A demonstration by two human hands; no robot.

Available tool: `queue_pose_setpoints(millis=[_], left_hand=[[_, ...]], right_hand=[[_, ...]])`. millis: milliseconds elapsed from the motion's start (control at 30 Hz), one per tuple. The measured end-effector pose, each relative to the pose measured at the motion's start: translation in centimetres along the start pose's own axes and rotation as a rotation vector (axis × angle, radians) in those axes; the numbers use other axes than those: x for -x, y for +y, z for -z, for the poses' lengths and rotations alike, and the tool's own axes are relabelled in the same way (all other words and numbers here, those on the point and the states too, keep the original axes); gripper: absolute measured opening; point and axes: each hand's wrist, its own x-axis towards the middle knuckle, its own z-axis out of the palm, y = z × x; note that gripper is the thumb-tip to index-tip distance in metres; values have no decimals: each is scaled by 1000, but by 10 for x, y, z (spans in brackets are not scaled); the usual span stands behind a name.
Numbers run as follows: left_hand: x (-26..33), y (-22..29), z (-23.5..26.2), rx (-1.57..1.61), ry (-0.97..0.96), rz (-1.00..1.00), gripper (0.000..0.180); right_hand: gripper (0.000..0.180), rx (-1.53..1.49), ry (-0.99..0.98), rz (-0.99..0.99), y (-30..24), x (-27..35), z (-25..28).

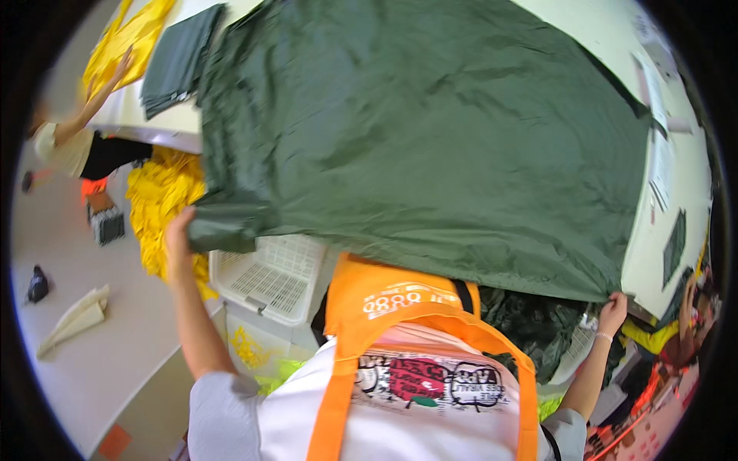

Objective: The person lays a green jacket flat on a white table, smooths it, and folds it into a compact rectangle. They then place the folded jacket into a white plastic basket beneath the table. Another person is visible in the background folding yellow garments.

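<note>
A wide, wrinkled dark green sheet of thin, slightly shiny material (430,146) is spread over the white table. My left hand (179,230) is closed on its near left corner, where a flap of the sheet folds over and hangs past the table edge. At the near right corner, my right hand (613,313) pinches the sheet's edge. Between the hands, the near edge runs across in front of my orange apron (392,296). The fingertips of both hands are partly hidden by the material.
A folded dark green stack (177,61) lies left of the sheet. Beyond it a co-worker's hand (119,69) rests on yellow fabric (142,31). Below are a yellow heap (157,211), a white plastic basket (269,276) and crumpled dark green material (538,330). Papers (659,165) lie at right.
</note>
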Motion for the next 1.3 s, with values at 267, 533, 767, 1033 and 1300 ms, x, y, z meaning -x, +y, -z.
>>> queue_pose_setpoints(millis=[267, 533, 767, 1033, 1300], left_hand=[[-121, 215, -167, 3, -16, -229, 42], [-14, 107, -343, -999, -83, -1191, 69], [10, 20, -356, -1385, -566, -1136, 101], [34, 30, -381, -1255, -557, -1223, 101], [252, 41, -662, -755, -1277, -1336, 87]], right_hand=[[19, 171, -1, -190, -24, -271, -5], [52, -26, -92, -200, -58, -234, -100], [44, -12, 239, -649, 83, -121, -75], [56, -719, 25, -1220, 124, -88, -113], [37, -995, 141, -895, 135, -122, -122]])
